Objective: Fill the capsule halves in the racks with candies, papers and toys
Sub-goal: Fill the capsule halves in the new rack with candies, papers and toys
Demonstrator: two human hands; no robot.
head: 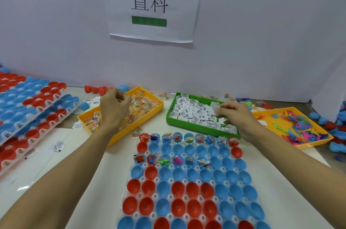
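— Closest to us, what's that? Rows of cups?

— Capsule halves, red and blue, seated open side up in a clear rack on the pale surface. Most are bare inside. The far row holds small bits of candy, paper and toy, and so do 6 halves in the 3rd row from the back.

— And the hands?

— Both arms reach past the rack. The left hand hovers over the yellow tray of wrapped candies, fingers curled in with the tips bunched together. Whether a candy sits in that pinch, I cannot tell. The right hand is over the green tray of white paper slips, fingertips pinching a slip at the top of the pile.

— Anything right of that?

— A 2nd yellow tray with bright plastic toys, just beside the green one. Loose blue and red halves lie beyond it at the surface's edge.

— On the left?

— Stacked racks loaded with red and blue halves, tilted against each other. A few stray slips and candies lie around the trays. On the white wall behind hangs a paper sign with 2 large characters and a green bar.
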